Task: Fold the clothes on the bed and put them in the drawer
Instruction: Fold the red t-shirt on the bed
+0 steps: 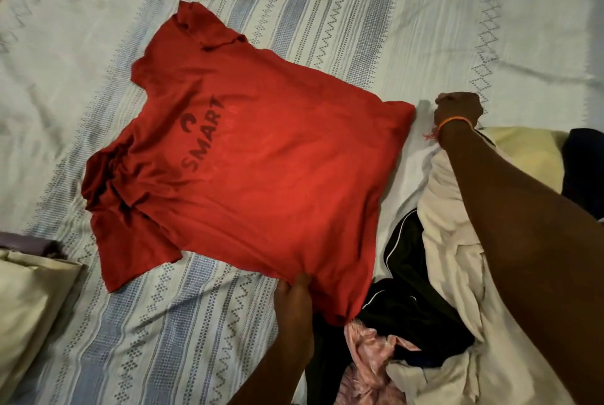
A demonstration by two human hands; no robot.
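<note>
- We have the red T-shirt (248, 172) spread print-up on the bed (327, 6), its hem toward us and its collar on the far side of both hands.
- Our left hand (294, 303) pinches the near hem corner — the cloth bunches where the fingers (302, 282) close on it.
- Our right hand (457, 107) sits just beyond the other hem corner, fingers curled into a fist; whether it pinches the shirt's edge or only the sheet we cannot tell.
- To do this step well, we judge both corners should be pulled apart evenly so the body lies taut and flat before any fold.
- The sleeve (108, 182) on the far-left side of our left fingers is crumpled — smooth it first.
- The pile of unfolded clothes (434, 274) lies between and beneath our forearms; keep the hem off it, or it may drag in.
</note>
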